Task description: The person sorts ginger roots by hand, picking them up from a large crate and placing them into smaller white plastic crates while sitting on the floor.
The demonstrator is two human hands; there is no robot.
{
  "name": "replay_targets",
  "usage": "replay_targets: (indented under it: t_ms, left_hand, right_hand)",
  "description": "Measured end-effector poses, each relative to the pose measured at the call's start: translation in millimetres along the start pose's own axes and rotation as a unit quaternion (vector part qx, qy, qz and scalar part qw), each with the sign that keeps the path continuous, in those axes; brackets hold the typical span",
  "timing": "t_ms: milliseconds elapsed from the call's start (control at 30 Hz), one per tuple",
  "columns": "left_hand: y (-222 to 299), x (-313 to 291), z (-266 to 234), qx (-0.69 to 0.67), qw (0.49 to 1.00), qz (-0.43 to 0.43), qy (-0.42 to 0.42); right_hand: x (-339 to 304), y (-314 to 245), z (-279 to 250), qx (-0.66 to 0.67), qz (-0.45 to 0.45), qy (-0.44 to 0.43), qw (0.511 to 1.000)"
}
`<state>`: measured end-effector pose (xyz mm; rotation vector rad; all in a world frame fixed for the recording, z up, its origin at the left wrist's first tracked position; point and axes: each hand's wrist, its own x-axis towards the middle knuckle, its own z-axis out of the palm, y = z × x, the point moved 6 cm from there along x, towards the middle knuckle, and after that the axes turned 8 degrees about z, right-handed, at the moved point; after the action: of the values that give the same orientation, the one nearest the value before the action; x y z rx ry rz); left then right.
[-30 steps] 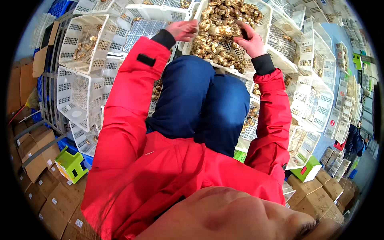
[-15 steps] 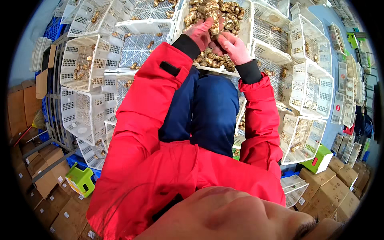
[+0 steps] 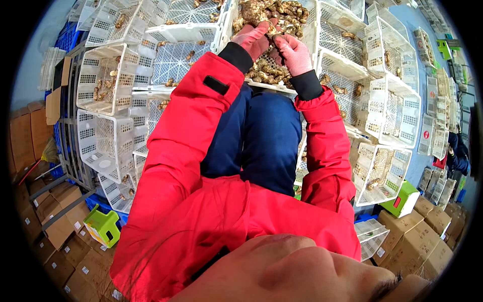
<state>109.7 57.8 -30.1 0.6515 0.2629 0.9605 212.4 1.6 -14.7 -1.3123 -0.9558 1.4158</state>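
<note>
A white plastic crate (image 3: 311, 31) in front of my knees is heaped with knobbly brown-and-cream pieces (image 3: 271, 75) that look like mushrooms or roots. Over this heap my left hand (image 3: 254, 42) has its fingers closed around a large knobbly piece (image 3: 257, 13). My right hand (image 3: 294, 53) is beside it, thumb and fingers pinched together at the lower end of that piece. Whatever small bit the right fingertips grip is too small to make out.
White mesh crates surround me, such as one on the left (image 3: 103, 80) and one on the right (image 3: 392, 113), several with a few pieces inside. Green stools (image 3: 102, 226) and cardboard boxes (image 3: 410, 241) stand behind. A person in dark clothes (image 3: 457, 153) is at the far right.
The large piece has tipped away from upright, its top lower and farther left. My right hand has drawn slightly nearer to me, its fingertips now pinched by the piece's lower end.
</note>
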Motion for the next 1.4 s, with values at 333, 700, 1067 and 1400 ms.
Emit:
replay_targets:
  t_ms: [333, 700, 1067, 1400]
  left_hand:
    - [-4.1, -6.2, -57.0, 0.037, 0.989, -0.058, 0.131]
    - [0.5, -11.5, -29.8, 0.328, 0.911, -0.065, 0.240]
    - [-14.1, -6.2, -47.3, 0.136, 0.959, -0.065, 0.241]
    - [-11.7, -11.0, -12.3, 0.113, 0.979, -0.118, 0.118]
  right_hand:
    - [-8.6, -30.5, 8.5, -0.394, -0.169, 0.109, 0.897]
    - [-14.1, -27.5, 12.8, -0.589, -0.233, 0.099, 0.767]
    - [2.4, -11.0, -32.8, -0.642, -0.140, 0.173, 0.734]
    - [14.8, -33.1, -21.7, 0.019, -0.078, 0.001, 0.997]
